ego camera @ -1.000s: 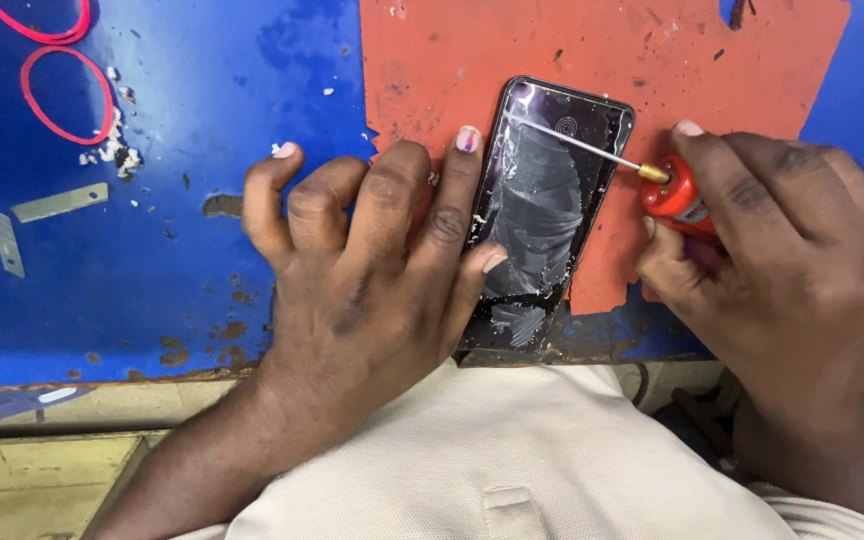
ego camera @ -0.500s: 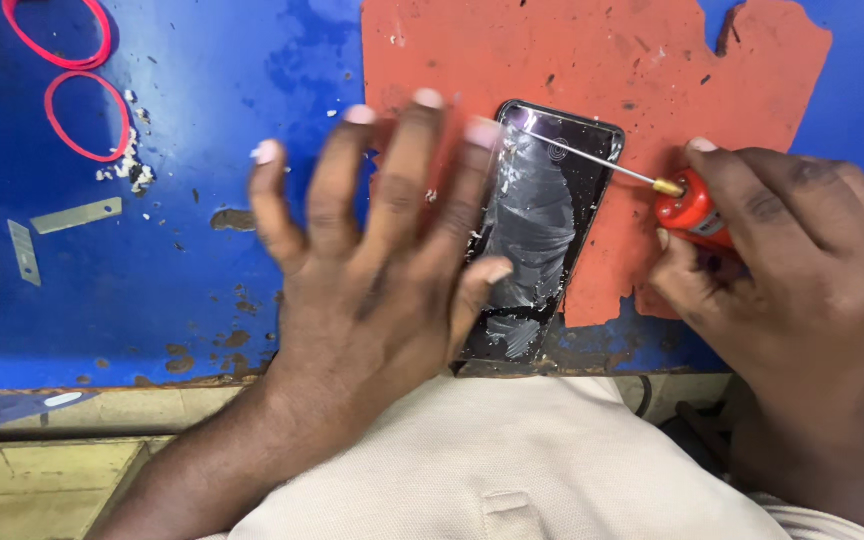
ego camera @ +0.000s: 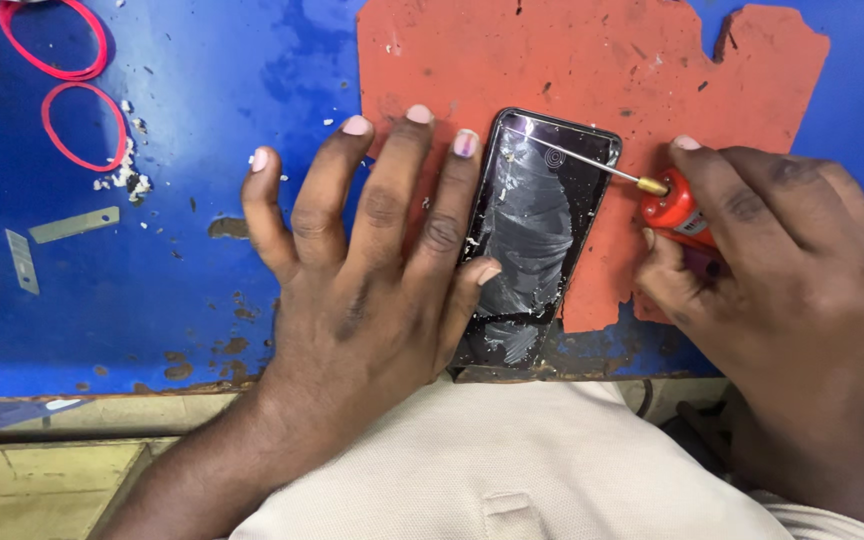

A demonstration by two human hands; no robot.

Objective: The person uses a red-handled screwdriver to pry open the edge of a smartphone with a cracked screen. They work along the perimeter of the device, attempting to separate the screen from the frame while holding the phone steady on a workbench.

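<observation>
A flat, black, rectangular phone body (ego camera: 530,240), its glossy back streaked with whitish adhesive residue and scrapes, is seen lying on a ragged-edged orange-red rubber mat (ego camera: 572,70) spread over a scuffed, chipped blue counter (ego camera: 202,120). The phone's lower end overhangs the mat and reaches the counter's near edge. The left hand (ego camera: 372,270) is pressed flat against the phone's left side, fingers spread and straight, the thumb laid across the glass; nothing is gripped by it. The right hand (ego camera: 782,260) is closed around a small red-handled tool with a brass collar and thin steel shaft (ego camera: 652,190), whose fine tip is held against the phone's upper right corner area. Two thin red rubber bands (ego camera: 62,90), looped in ovals, are lying at the counter's upper left, beside white crumbs of debris (ego camera: 127,175). Two narrow metal blade strips (ego camera: 72,225) are resting on the left. A beige cloth garment (ego camera: 512,460) is visible below the counter's worn edge.
</observation>
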